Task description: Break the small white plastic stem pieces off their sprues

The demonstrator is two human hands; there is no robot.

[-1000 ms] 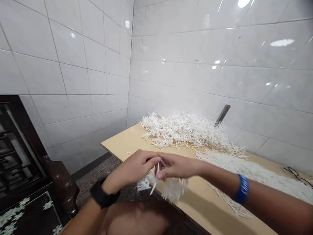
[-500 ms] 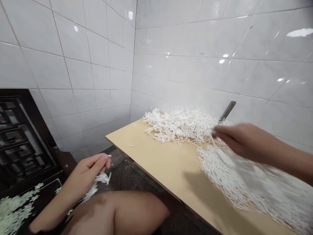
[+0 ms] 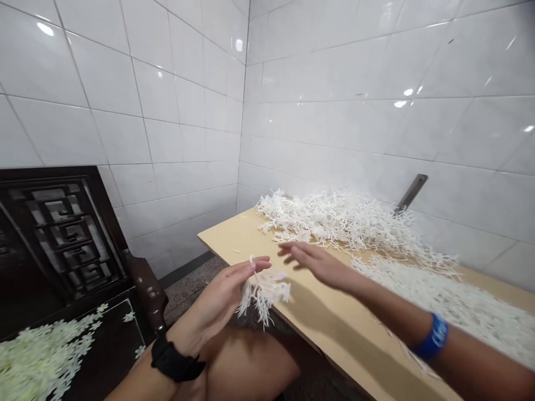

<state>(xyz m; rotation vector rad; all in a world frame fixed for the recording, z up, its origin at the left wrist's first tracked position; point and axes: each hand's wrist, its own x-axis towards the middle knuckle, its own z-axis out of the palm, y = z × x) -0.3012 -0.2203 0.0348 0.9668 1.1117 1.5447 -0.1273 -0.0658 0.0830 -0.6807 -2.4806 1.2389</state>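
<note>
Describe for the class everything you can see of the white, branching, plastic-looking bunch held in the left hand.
The white, branching, plastic-looking bunch is made of thin stems whose lower ends splay into fine prongs. The left hand pinches it between thumb and fingers, with one stem end poking up above them. The rest hangs downward, its right side blurred, overlapping in view the near edge of the pale yellow, flat table. The open right hand is close, seemingly not touching it.

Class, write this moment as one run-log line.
left hand: holding white sprigs | right hand: open, above table | white heap: on table, near wall
</note>
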